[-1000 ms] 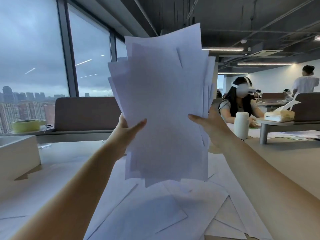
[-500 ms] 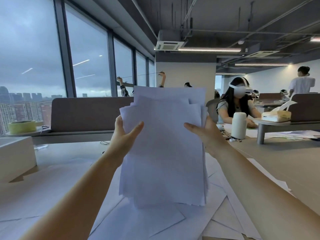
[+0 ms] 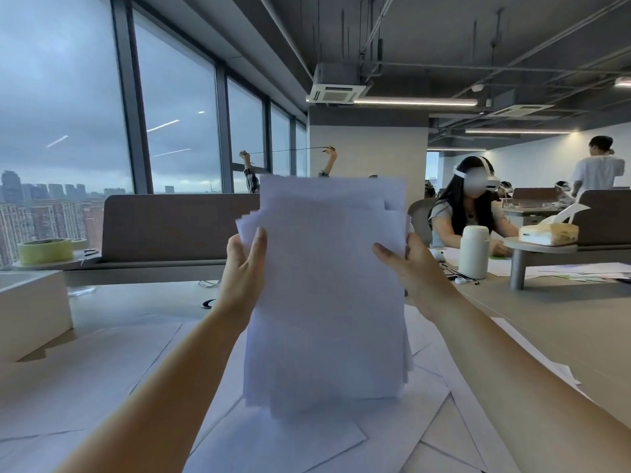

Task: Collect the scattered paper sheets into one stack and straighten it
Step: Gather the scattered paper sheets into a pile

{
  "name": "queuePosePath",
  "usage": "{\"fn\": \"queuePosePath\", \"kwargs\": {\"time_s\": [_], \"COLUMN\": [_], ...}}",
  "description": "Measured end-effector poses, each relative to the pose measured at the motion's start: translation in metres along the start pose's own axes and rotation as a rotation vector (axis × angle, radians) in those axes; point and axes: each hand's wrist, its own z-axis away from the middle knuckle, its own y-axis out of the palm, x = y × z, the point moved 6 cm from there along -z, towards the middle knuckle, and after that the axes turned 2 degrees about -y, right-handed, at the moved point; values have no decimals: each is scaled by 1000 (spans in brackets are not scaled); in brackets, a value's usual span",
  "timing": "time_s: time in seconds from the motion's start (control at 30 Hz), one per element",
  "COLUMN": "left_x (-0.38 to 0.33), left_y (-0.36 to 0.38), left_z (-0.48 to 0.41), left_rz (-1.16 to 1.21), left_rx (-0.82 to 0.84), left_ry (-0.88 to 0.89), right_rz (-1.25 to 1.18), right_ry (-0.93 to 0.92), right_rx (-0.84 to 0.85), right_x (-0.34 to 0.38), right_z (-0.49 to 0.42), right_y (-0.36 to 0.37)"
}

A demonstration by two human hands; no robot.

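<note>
Paper stack [image 3: 327, 295] — upright, long axis vertical.

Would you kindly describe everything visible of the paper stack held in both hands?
The paper stack is plain white sheets, held upright, edges uneven, corners fanning at the upper left. The left hand grips its left edge, the right hand its right edge. Its blurred bottom edge is near loose sheets below.

Tape roll [image 3: 45, 250]; white bottle [image 3: 474, 251]; tissue box [image 3: 548, 233]
</note>
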Motion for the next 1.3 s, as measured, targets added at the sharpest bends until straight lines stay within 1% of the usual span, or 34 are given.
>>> {"fn": "queuePosePath", "kwargs": {"time_s": [0.13,0.3,0.4,0.5,0.6,0.67,0.73,0.8,0.87,0.93,1.0,1.13,1.2,1.3], "left_x": [5,-12,-7,5,4,-1,0,9,28,48,58,37,29,44], "left_y": [3,18,15,13,17,20,19,13,4,-2,-2,7,10,6], "left_z": [5,4,4,13,13,6,-2,0,12,29,39,32,28,33], "left_rz": [-33,-5,-6,-35,1,8,26,31,22,25,10,52,51,-25], "left_rx": [31,97,148,187,207,187,155,128,89,46,-4,-73,-80,-42], "left_ry": [-33,37,70,100,134,144,108,59,14,-20,-4,75,76,33], "right_rz": [-23,-42,-48,-13,-22,-17,-19,-22,3,-31,-60,-71,-70,-68], "right_ry": [14,-79,-44,8,-23,-64,-66,-17,76,146,177,128,117,142], "right_rx": [1,-44,-65,-25,-26,-45,-69,-71,-67,-64,-55,-97,-114,-102], "right_x": [-5,10,0,-14,-8,4,7,-3,-28,-51,-64,-47,-41,-53], "right_z": [9,7,7,14,12,7,3,8,20,37,46,33,27,37], "right_y": [-1,1,-6,-6,-1,1,-1,-7,-13,-15,-12,-7,-8,-12]}}
